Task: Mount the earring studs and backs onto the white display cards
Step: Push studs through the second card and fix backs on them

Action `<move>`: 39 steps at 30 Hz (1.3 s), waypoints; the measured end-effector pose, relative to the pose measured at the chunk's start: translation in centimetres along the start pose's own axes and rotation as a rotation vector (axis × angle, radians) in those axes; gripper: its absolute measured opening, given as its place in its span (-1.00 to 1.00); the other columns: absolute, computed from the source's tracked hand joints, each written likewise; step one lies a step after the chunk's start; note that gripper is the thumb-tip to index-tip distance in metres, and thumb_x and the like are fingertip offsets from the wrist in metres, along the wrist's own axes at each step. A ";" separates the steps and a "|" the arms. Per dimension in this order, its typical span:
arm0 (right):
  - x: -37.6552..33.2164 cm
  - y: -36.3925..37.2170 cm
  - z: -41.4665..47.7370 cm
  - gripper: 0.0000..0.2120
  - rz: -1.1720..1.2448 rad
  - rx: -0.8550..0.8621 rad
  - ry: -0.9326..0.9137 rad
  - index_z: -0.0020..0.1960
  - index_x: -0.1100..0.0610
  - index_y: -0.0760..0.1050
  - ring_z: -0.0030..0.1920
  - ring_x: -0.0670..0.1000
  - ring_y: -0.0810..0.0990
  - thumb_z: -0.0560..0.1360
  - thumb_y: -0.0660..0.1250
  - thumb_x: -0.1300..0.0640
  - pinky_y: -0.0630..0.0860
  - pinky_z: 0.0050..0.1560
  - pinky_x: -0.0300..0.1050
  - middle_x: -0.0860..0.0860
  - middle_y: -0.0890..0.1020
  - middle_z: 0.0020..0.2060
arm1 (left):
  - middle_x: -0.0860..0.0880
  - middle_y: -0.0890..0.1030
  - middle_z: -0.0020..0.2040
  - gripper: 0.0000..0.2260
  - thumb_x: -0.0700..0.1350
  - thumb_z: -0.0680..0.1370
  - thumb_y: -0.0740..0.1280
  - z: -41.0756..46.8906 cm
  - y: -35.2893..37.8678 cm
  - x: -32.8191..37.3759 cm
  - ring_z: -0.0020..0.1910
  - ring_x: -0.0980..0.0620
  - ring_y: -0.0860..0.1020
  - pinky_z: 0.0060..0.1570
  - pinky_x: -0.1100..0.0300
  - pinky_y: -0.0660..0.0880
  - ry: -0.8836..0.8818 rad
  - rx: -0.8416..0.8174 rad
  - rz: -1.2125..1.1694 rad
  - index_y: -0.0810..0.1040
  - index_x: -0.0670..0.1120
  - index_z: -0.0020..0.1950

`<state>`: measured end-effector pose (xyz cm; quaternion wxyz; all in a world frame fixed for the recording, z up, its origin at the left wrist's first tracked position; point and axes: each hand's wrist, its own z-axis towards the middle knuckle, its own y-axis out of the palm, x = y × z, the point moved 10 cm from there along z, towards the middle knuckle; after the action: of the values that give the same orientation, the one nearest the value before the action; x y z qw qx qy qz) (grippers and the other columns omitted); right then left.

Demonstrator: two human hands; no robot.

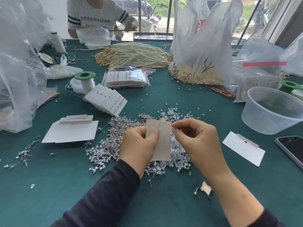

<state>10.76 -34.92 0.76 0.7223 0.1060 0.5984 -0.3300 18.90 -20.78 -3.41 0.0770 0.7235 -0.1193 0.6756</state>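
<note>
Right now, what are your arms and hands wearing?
Dark, near-black long sleeves: the left sleeve reaches the wrist, the right sleeve sits farther up the forearm. The left hand and right hand are bare, no gloves or rings.

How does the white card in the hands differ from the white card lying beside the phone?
The held card is raised over the stud pile, held by the left hand; the loose card lies flat on the table, untouched. The held card stands upright in view; the loose card lies slanted. Both are white with small holes.
</note>
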 end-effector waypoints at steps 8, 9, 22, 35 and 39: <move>-3.8 1.7 -1.6 -0.89 -0.329 0.056 -0.366 -0.26 0.17 0.60 -0.24 -0.11 0.54 0.33 0.45 0.35 0.48 -0.17 -0.27 -0.03 0.59 -0.27 | -0.25 0.54 -0.38 -0.75 -0.16 0.40 0.36 -0.3 0.3 1.2 -0.38 0.00 0.43 -0.37 0.01 0.46 0.127 -0.003 0.117 0.55 -0.36 -0.30; -3.8 1.8 -1.6 -0.89 -0.333 0.064 -0.379 -0.26 0.18 0.60 -0.24 -0.10 0.54 0.33 0.44 0.37 0.48 -0.17 -0.25 -0.02 0.59 -0.27 | -0.27 0.54 -0.38 -0.72 -0.11 0.36 0.34 -0.4 0.2 1.4 -0.38 0.00 0.42 -0.39 0.00 0.46 0.146 0.002 0.137 0.54 -0.36 -0.30; -3.5 2.1 -1.6 -0.88 -0.311 0.053 -0.399 -0.26 0.21 0.57 -0.25 -0.11 0.53 0.33 0.40 0.40 0.48 -0.21 -0.33 -0.02 0.57 -0.28 | -0.39 0.58 -0.25 -0.79 -0.23 0.44 0.35 -0.5 -0.1 1.5 -0.38 0.00 0.42 -0.36 -0.13 0.51 0.148 0.038 0.212 0.53 -0.38 -0.29; -3.0 2.2 -1.5 -0.90 -0.290 0.065 -0.383 -0.26 0.25 0.61 -0.23 -0.10 0.51 0.34 0.38 0.41 0.44 -0.21 -0.33 0.01 0.57 -0.26 | -0.41 0.53 -0.29 -0.69 -0.16 0.49 0.28 -0.7 0.6 2.1 -0.38 0.00 0.37 -0.39 -0.09 0.39 0.260 -0.027 0.278 0.49 -0.43 -0.25; -3.2 2.5 -1.5 -0.93 -0.282 0.030 -0.405 -0.25 0.24 0.62 -0.24 -0.10 0.53 0.34 0.39 0.36 0.46 -0.18 -0.33 0.02 0.58 -0.25 | -0.35 0.50 -0.38 -0.66 -0.10 0.41 0.27 -0.7 0.3 2.0 -0.38 0.00 0.36 -0.39 0.06 0.32 0.249 -0.025 0.202 0.50 -0.42 -0.27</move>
<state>10.83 -31.05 2.76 0.7726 -0.0364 0.4453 -0.4511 18.21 -21.04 -1.33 0.0319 0.6175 -0.1893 0.7628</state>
